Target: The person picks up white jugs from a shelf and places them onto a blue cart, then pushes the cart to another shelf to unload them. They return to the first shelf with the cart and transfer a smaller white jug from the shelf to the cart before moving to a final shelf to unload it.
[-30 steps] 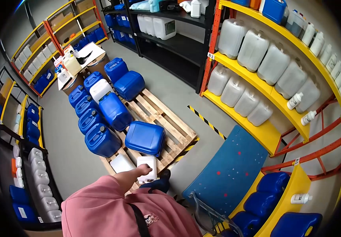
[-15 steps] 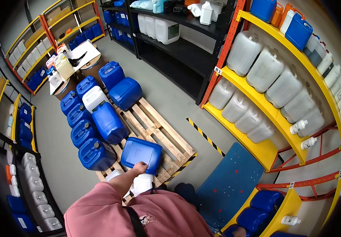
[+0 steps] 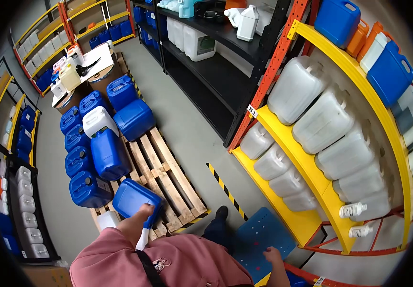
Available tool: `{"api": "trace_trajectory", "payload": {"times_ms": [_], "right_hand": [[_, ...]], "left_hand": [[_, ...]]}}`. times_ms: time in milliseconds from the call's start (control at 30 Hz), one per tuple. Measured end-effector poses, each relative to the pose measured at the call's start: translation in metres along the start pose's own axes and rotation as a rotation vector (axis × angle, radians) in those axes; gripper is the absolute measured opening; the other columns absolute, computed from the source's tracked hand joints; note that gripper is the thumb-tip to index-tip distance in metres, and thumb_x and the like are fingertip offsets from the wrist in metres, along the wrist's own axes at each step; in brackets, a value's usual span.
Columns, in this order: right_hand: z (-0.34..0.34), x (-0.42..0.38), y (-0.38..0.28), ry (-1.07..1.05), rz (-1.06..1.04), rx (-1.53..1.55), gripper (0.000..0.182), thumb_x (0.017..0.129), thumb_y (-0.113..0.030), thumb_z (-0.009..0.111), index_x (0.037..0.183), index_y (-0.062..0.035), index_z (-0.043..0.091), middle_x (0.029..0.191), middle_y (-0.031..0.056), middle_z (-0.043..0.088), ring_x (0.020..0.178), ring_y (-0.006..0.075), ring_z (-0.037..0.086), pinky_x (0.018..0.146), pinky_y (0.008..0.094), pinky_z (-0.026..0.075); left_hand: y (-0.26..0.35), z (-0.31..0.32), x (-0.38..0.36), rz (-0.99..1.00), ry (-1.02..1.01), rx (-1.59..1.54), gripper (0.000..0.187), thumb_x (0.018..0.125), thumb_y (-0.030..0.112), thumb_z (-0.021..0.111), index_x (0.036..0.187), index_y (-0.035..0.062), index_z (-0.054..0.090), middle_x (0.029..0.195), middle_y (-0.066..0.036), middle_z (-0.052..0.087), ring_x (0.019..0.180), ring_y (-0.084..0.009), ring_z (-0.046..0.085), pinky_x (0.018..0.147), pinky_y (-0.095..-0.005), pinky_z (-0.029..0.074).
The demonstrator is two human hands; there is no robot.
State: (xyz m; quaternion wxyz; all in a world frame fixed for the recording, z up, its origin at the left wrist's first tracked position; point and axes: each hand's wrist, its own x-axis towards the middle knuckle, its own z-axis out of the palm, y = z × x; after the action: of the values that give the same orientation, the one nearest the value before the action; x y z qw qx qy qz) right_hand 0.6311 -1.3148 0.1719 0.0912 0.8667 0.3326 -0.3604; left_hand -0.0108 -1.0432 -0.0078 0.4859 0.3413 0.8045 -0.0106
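A large blue jerrycan (image 3: 132,195) lies tilted on its side at the near end of the wooden pallet (image 3: 165,179). My left hand (image 3: 146,209) is closed on its near edge; the exact grip is partly hidden. White containers, one a white jerrycan (image 3: 107,219), sit close to my left forearm. Out to my right side, my right hand (image 3: 272,254) hangs above the blue perforated board (image 3: 259,234), holding nothing, its fingers loosely bent and apart. Several blue jerrycans (image 3: 90,188) and a white one (image 3: 99,120) stand on the pallet beyond.
Yellow shelves (image 3: 302,165) with pale jerrycans (image 3: 323,122) rise on my right. A black rack (image 3: 201,71) stands ahead. Striped floor tape (image 3: 226,190) runs beside the pallet. Left are more racks holding white jerrycans (image 3: 28,205). A table (image 3: 96,62) with bottles is at the back.
My body has turned and stepped to the right, shifting the whole view. The blue jerrycan under my left hand is more tilted. My right hand has come away from the blue cans on the low shelf.
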Motion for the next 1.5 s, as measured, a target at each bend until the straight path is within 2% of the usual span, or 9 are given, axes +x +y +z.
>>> {"api": "trace_trajectory", "payload": {"times_ms": [300, 533, 633, 700, 833, 900, 1033, 1200, 1500], "right_hand": [[-0.208, 0.13, -0.051, -0.016, -0.119, -0.343, 0.045, 0.088, -0.032, 0.073, 0.124, -0.0057, 0.069, 0.123, 0.0185, 0.071, 0.114, 0.038, 0.067, 0.099, 0.0448, 0.052], [-0.257, 0.18, -0.19, -0.066, -0.511, -0.155, 0.046, 0.089, -0.033, 0.073, 0.124, -0.0046, 0.067, 0.123, 0.0192, 0.07, 0.114, 0.0365, 0.067, 0.098, 0.0442, 0.053], [-0.294, 0.167, -0.276, -0.092, -0.619, -0.069, 0.045, 0.09, -0.032, 0.074, 0.125, -0.0043, 0.067, 0.122, 0.0182, 0.07, 0.114, 0.0335, 0.068, 0.098, 0.0431, 0.053], [-0.297, 0.18, -0.313, -0.127, -0.717, 0.23, 0.04, 0.093, -0.026, 0.074, 0.125, -0.0039, 0.066, 0.123, 0.0161, 0.07, 0.114, 0.0306, 0.068, 0.097, 0.0404, 0.054], [-0.325, 0.182, -0.423, -0.163, -0.857, 0.334, 0.035, 0.095, -0.02, 0.072, 0.125, -0.0033, 0.066, 0.124, 0.0141, 0.07, 0.115, 0.0282, 0.067, 0.096, 0.0382, 0.054], [-0.343, 0.175, -0.486, -0.165, -0.969, 0.434, 0.033, 0.095, -0.017, 0.072, 0.124, -0.003, 0.066, 0.123, 0.0129, 0.07, 0.113, 0.0265, 0.068, 0.095, 0.0359, 0.054], [-0.393, 0.17, -0.626, -0.028, -1.146, 0.472, 0.029, 0.093, -0.01, 0.071, 0.12, -0.0014, 0.066, 0.122, 0.0132, 0.07, 0.113, 0.0253, 0.067, 0.096, 0.0356, 0.054], [-0.464, 0.146, -0.788, 0.315, -1.396, 0.483, 0.026, 0.088, -0.002, 0.067, 0.114, 0.0018, 0.065, 0.124, 0.0186, 0.067, 0.116, 0.032, 0.065, 0.101, 0.0388, 0.052], [-0.529, 0.181, -0.901, 0.724, -1.401, 0.632, 0.031, 0.09, -0.01, 0.062, 0.119, 0.0003, 0.059, 0.132, 0.0212, 0.056, 0.125, 0.0343, 0.057, 0.102, 0.0407, 0.051]], "left_hand": [[0.326, 0.055, -0.121, 0.753, -0.185, 0.069, 0.044, 0.095, 0.038, 0.064, 0.121, 0.0023, 0.068, 0.114, -0.019, 0.073, 0.107, -0.0333, 0.069, 0.096, -0.0404, 0.054], [0.277, 0.029, -0.062, 0.199, 0.024, -0.147, 0.04, 0.092, 0.033, 0.064, 0.113, -0.0005, 0.071, 0.105, -0.02, 0.074, 0.1, -0.0325, 0.072, 0.086, -0.0397, 0.055], [0.161, 0.052, 0.019, 0.167, -0.004, -0.149, 0.039, 0.09, 0.029, 0.063, 0.106, -0.0051, 0.072, 0.103, -0.023, 0.074, 0.095, -0.0357, 0.072, 0.079, -0.043, 0.055], [0.176, 0.04, 0.005, -0.216, 0.083, -0.204, 0.042, 0.089, 0.03, 0.064, 0.105, -0.0076, 0.072, 0.107, -0.024, 0.074, 0.099, -0.0373, 0.072, 0.083, -0.0448, 0.055], [0.2, 0.031, 0.038, -0.178, 0.106, -0.139, 0.05, 0.088, 0.037, 0.066, 0.111, -0.007, 0.072, 0.112, -0.024, 0.073, 0.103, -0.039, 0.071, 0.088, -0.0449, 0.054], [0.229, 0.016, 0.081, -0.24, 0.014, -0.125, 0.04, 0.089, 0.036, 0.066, 0.099, -0.0016, 0.075, 0.092, -0.015, 0.075, 0.081, -0.031, 0.071, 0.073, -0.0442, 0.056], [0.336, -0.03, 0.167, -0.067, 0.017, -0.131, 0.047, 0.091, 0.037, 0.066, 0.122, 0.0022, 0.071, 0.111, -0.018, 0.074, 0.101, -0.0327, 0.071, 0.089, -0.0429, 0.056], [0.545, -0.17, 0.181, 0.308, -0.022, -0.182, 0.04, 0.091, 0.036, 0.065, 0.114, 0.0043, 0.074, 0.11, -0.017, 0.075, 0.104, -0.0307, 0.072, 0.095, -0.0388, 0.055], [0.778, -0.257, 0.226, 0.882, -0.177, -0.356, 0.032, 0.097, 0.027, 0.064, 0.119, 0.0036, 0.066, 0.108, -0.014, 0.074, 0.1, -0.0257, 0.072, 0.09, -0.0372, 0.056]]}}
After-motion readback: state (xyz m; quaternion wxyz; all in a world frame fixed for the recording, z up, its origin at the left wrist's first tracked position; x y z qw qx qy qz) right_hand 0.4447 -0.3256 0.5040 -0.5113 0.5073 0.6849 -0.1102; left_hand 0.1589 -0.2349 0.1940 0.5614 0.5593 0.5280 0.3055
